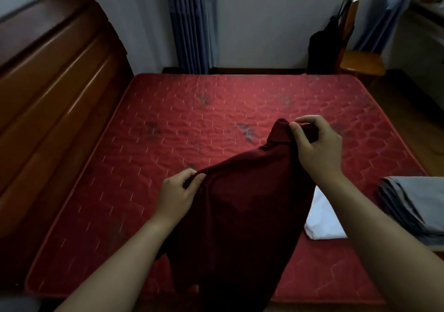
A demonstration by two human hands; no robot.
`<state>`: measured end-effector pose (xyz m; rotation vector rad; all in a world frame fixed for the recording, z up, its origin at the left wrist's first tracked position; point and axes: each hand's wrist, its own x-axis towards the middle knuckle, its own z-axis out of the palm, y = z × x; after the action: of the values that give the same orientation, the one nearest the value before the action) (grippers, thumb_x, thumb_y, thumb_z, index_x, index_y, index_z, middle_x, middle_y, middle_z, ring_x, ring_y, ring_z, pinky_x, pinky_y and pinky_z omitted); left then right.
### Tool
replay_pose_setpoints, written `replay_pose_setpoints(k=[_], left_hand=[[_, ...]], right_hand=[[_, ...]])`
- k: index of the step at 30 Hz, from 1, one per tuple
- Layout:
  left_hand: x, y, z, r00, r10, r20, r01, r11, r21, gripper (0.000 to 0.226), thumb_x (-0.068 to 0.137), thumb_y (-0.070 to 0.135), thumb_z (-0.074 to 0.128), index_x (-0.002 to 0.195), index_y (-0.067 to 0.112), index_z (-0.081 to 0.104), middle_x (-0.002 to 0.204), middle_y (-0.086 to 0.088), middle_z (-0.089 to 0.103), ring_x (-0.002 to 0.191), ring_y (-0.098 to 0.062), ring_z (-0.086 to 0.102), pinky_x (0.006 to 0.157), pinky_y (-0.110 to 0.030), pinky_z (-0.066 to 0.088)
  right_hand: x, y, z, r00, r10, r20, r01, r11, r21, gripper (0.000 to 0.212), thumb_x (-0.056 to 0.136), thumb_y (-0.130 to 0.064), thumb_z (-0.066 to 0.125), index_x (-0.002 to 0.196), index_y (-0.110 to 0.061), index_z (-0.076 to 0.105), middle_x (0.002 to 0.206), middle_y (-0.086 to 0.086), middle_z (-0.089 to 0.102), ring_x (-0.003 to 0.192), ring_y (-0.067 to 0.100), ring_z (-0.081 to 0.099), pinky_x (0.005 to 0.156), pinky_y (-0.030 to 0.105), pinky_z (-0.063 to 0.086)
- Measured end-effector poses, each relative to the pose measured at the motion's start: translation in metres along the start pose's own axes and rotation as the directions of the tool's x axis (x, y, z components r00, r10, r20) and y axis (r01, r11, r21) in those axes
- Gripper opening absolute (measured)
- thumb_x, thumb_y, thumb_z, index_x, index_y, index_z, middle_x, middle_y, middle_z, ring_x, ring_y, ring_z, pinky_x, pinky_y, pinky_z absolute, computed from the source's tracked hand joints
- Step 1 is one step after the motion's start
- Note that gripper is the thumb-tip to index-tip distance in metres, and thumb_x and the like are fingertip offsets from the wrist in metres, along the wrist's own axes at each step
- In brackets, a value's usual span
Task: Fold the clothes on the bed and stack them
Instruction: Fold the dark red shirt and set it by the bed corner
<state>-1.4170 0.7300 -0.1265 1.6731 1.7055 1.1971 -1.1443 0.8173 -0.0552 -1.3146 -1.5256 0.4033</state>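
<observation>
Red quilted mattress (192, 124) fills the middle of the frame, with a wooden headboard (55, 90) along the left. A dark maroon garment (240, 211) hangs lifted over the lower centre. At the right edge lies a folded grey stack (413, 206), a white cloth (322, 220) beside it. The right hand (317, 146) pinches the garment's collar at centre right; the left hand (177, 196) grips its edge lower down, fingers curled.

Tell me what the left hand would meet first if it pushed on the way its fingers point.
The dark red garment that the left hand pinches: its fingers point straight into the cloth. Past that, perhaps the right forearm; depth is unclear.
</observation>
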Motion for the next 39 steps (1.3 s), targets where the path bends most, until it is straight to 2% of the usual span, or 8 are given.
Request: replay_pose_setpoints(k=[5, 7, 11, 15, 19, 24, 31, 39], left_hand=[[0.134, -0.079, 0.053, 0.999, -0.050, 0.007, 0.047, 0.977, 0.206, 0.030, 0.085, 0.046, 0.056, 0.076, 0.019, 0.065, 0.066, 0.007, 0.064, 0.062, -0.013, 0.060, 0.060, -0.032, 0.044], [0.193, -0.114, 0.074, 0.998, -0.055, -0.041, 0.066, 0.931, 0.360, 0.025, 0.087, 0.042, 0.057, 0.089, 0.018, 0.065, 0.082, 0.002, 0.065, 0.078, -0.021, 0.061, 0.068, -0.033, 0.044], [0.247, -0.186, 0.116, 0.972, -0.133, -0.195, 0.217, 0.826, 0.520, 0.041, 0.090, 0.045, 0.051, 0.123, 0.021, 0.053, 0.122, -0.005, 0.055, 0.110, -0.028, 0.052, 0.088, -0.044, 0.041], [0.211, -0.257, 0.168, 0.986, -0.169, 0.010, 0.126, 0.769, 0.627, 0.046, 0.090, 0.045, 0.049, 0.131, 0.025, 0.049, 0.130, -0.002, 0.051, 0.118, -0.024, 0.048, 0.090, -0.043, 0.041], [0.151, -0.323, 0.208, 0.914, -0.318, 0.254, 0.036, 0.684, 0.728, 0.051, 0.089, 0.051, 0.044, 0.137, 0.034, 0.041, 0.141, 0.002, 0.042, 0.127, -0.018, 0.039, 0.098, -0.038, 0.036], [0.116, -0.385, 0.234, 0.849, -0.427, 0.310, 0.077, 0.681, 0.728, 0.053, 0.090, 0.053, 0.040, 0.139, 0.036, 0.035, 0.147, 0.005, 0.033, 0.132, -0.015, 0.031, 0.105, -0.039, 0.033], [0.160, -0.438, 0.246, 0.915, -0.299, 0.270, 0.037, 0.729, 0.684, 0.049, 0.087, 0.046, 0.049, 0.133, 0.029, 0.047, 0.142, 0.000, 0.041, 0.130, -0.022, 0.034, 0.102, -0.051, 0.034], [0.256, -0.469, 0.283, 0.948, -0.258, 0.186, 0.099, 0.795, 0.599, 0.050, 0.089, 0.045, 0.050, 0.134, 0.024, 0.043, 0.142, -0.003, 0.038, 0.129, -0.027, 0.036, 0.101, -0.051, 0.034]], right_hand=[[0.109, 0.108, 0.109, 0.991, 0.087, 0.098, -0.081, 0.994, -0.069, 0.019, 0.087, -0.037, 0.063, 0.094, -0.019, 0.063, 0.081, -0.016, 0.062, 0.077, -0.003, 0.059, 0.064, 0.001, 0.035], [0.156, 0.159, 0.160, 0.975, 0.163, 0.153, -0.140, 0.979, -0.151, 0.037, 0.088, -0.042, 0.058, 0.111, -0.013, 0.058, 0.103, 0.000, 0.062, 0.097, 0.016, 0.058, 0.072, 0.009, 0.034], [0.185, 0.247, 0.237, 0.898, 0.320, 0.301, -0.197, 0.906, -0.374, 0.075, 0.090, -0.048, 0.052, 0.144, -0.004, 0.024, 0.148, 0.016, 0.022, 0.135, 0.030, 0.029, 0.106, 0.032, 0.027], [0.113, 0.310, 0.278, 0.807, 0.352, 0.474, -0.134, 0.891, -0.434, 0.071, 0.090, -0.044, 0.053, 0.143, -0.006, 0.028, 0.151, 0.013, 0.018, 0.138, 0.029, 0.025, 0.111, 0.037, 0.023], [0.001, 0.357, 0.297, 0.702, 0.448, 0.554, -0.171, 0.861, -0.480, 0.064, 0.089, -0.041, 0.056, 0.141, -0.010, 0.036, 0.152, 0.010, 0.021, 0.138, 0.027, 0.028, 0.111, 0.035, 0.026], [-0.093, 0.390, 0.324, 0.612, 0.502, 0.611, -0.155, 0.833, -0.530, 0.060, 0.090, -0.045, 0.053, 0.141, -0.016, 0.038, 0.153, 0.007, 0.021, 0.140, 0.023, 0.023, 0.113, 0.036, 0.026], [-0.107, 0.418, 0.375, 0.701, 0.442, 0.560, -0.109, 0.842, -0.528, 0.055, 0.090, -0.042, 0.054, 0.137, -0.016, 0.044, 0.149, 0.009, 0.028, 0.138, 0.026, 0.024, 0.111, 0.043, 0.027], [-0.036, 0.480, 0.395, 0.842, 0.433, 0.321, -0.166, 0.775, -0.609, 0.044, 0.091, -0.039, 0.053, 0.131, -0.022, 0.051, 0.147, 0.006, 0.031, 0.136, 0.024, 0.025, 0.104, 0.051, 0.028]])
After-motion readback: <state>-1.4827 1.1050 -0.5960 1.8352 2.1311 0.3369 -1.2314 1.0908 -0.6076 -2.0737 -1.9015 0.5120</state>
